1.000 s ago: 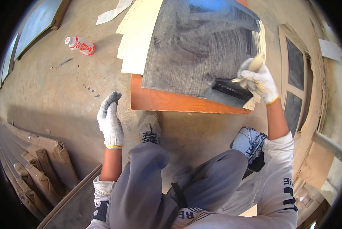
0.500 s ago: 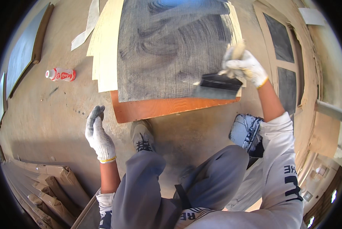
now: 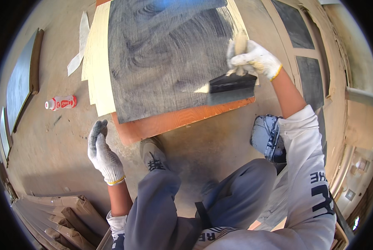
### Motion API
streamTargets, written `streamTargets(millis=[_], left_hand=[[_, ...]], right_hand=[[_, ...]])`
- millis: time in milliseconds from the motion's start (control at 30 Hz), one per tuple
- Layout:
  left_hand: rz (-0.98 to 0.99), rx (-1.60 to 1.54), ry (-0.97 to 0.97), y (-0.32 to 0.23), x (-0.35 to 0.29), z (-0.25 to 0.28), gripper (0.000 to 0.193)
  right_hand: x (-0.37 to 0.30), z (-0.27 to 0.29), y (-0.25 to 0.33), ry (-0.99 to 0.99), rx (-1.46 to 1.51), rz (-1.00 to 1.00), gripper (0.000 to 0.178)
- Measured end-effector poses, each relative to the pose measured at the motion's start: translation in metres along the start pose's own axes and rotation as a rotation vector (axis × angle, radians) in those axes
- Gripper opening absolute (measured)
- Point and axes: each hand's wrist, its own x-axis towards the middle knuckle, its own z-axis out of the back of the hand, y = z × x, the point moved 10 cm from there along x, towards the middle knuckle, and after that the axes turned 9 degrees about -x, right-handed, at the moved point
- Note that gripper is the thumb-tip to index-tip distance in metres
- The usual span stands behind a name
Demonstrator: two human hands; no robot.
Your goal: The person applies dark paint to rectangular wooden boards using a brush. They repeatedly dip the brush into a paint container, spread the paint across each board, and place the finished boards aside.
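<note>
My right hand [image 3: 255, 60], in a white knit glove, is closed round the pale handle of a wide paint brush [image 3: 232, 86]. Its broad black bristles lie on the near right corner of a thin sheet [image 3: 165, 71] streaked with dark grey-black coating. Just left of the brush a pale streak shows through the coating. Cream sheets [image 3: 97, 77] stick out beneath the dark one, and an orange-brown board [image 3: 182, 118] shows under its near edge. Left of that board hangs my left hand [image 3: 105, 154], gloved, grey-stained at the fingertips, holding nothing, its fingers stretched out.
A paint-smeared container [image 3: 265, 135] stands by my right knee. On the floor at left lies a red-and-white bottle [image 3: 61, 102], with a pale strip [image 3: 79, 52] beyond it. Dark panels [image 3: 309, 77] lie at right. Brown wrapped packs [image 3: 65, 216] are stacked at lower left.
The whole view has shifted and tilted a little. The brush stays near the sheet's right corner, and the pale streak beside it shows more. My left hand remains empty beside the board.
</note>
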Motion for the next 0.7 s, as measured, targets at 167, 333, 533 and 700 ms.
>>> streamTargets(millis=[167,333,533,700], left_hand=[[0.005,-0.052,-0.003,-0.005,0.000,0.001,0.039],[-0.011,-0.067,0.030,-0.010,-0.001,-0.022,0.038],[-0.341,0.376,0.265,-0.067,0.000,-0.094,0.040],[-1.156,0.951,0.841,-0.147,-0.036,-0.263,0.056]], right_hand=[[0.009,0.020,-0.021,-0.006,0.132,0.057,0.027],[0.068,-0.053,0.043,0.130,0.053,0.172,0.022],[0.082,-0.085,0.081,0.091,-0.085,0.182,0.025],[0.071,-0.094,0.096,0.032,-0.209,0.223,0.026]])
